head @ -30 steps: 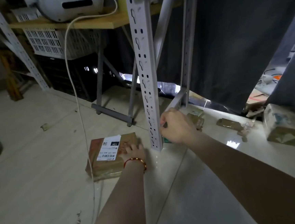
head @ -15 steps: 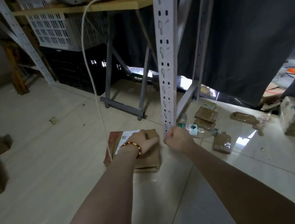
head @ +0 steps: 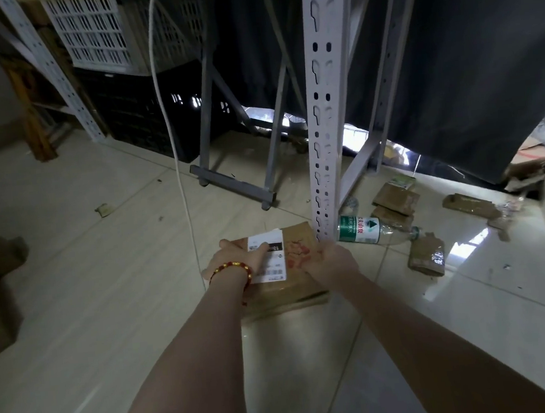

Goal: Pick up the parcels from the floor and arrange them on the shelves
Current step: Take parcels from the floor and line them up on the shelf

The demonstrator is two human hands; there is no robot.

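A thin white cable (head: 180, 181) hangs just left of the flat brown cardboard parcel with a white label (head: 298, 250), low at the tiled floor. The left hand (head: 236, 259) grips its left edge and the right hand (head: 332, 260) grips its right edge. A white perforated metal post (head: 323, 119) stands close behind the parcel. To the right lie a clear plastic bottle with a green label (head: 365, 231) and small brown paper packets (head: 395, 199).

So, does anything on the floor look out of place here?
Yes. A plastic water bottle lies on its side by the foot of the rack post, right of the parcel held by the left hand and the right hand. It is no parcel, so it looks stray.
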